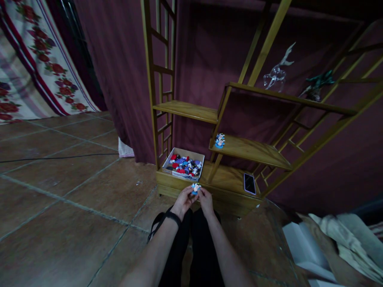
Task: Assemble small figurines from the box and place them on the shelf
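Between my two hands is a small figurine [196, 188] with a white and pinkish body on a blue base. My left hand [184, 199] pinches it from the left, and my right hand [206, 198] grips its right side. Just beyond them, an open cardboard box [201, 167] on the shelf unit's bottom board holds many small figurines in red, purple, white and black. Similar blue-based figurines [220, 141] stand at the left end of the middle shelf [251, 150], one behind another.
A phone [249, 183] lies on the bottom board at the right. Higher up, a clear glass deer [277, 75] and a dark green ornament [318, 84] stand on the upper shelf [287, 95]. A bare-topped left shelf [187, 110] overhangs the box. White boxes [306, 245] sit on the floor at right.
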`<state>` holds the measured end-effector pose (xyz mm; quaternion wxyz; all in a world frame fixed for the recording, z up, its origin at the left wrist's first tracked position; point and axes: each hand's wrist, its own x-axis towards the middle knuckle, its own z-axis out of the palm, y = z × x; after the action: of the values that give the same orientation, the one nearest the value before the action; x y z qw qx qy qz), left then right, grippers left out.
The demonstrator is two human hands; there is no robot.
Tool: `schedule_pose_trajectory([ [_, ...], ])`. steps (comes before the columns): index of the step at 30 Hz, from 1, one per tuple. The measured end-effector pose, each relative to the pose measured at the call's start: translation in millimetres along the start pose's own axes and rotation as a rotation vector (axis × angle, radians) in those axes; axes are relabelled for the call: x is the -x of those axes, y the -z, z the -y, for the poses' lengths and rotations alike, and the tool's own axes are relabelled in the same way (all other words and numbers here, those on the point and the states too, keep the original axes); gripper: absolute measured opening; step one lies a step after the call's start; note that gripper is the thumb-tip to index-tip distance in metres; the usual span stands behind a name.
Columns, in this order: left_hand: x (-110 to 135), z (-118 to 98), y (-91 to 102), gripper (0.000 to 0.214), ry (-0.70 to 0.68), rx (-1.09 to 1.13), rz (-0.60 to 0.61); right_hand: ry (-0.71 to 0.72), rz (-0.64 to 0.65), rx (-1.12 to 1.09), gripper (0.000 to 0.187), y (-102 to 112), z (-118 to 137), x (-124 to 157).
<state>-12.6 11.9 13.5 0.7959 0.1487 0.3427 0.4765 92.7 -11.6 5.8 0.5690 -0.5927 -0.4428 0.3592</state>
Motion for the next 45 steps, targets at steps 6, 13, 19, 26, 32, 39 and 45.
schedule_pose_trajectory([
  [6, -0.8, -0.8, 0.3, 0.02, 0.008, 0.004, 0.017, -0.025, -0.01, -0.046, 0.027, 0.7, -0.6, -0.5],
  [13, 0.3, -1.5, -0.7, 0.02, 0.027, 0.011, 0.047, -0.093, 0.025, -0.191, 0.035, 1.4, -1.7, -0.9],
  [19, 0.3, -1.6, -1.9, 0.018, 0.001, 0.049, -0.039, -0.1, 0.08, -0.231, 0.035, -0.5, 1.3, 1.3],
  [26, -1.7, -0.9, -0.9, 0.016, 0.013, 0.034, -0.018, -0.059, 0.075, -0.114, 0.03, -0.3, 0.8, 1.2],
  [32, -1.9, -0.5, -0.4, 0.02, 0.003, 0.011, 0.008, -0.055, 0.047, -0.09, 0.029, -0.9, -0.8, -0.1],
  [39, 2.3, -0.7, -0.8, 0.018, -0.003, 0.038, 0.019, -0.056, 0.064, -0.134, 0.03, 0.1, -5.1, -0.7],
  [45, 3.8, -0.4, -1.2, 0.021, -0.01, 0.017, 0.027, -0.053, 0.058, -0.14, 0.028, 0.4, -4.0, -0.8],
])
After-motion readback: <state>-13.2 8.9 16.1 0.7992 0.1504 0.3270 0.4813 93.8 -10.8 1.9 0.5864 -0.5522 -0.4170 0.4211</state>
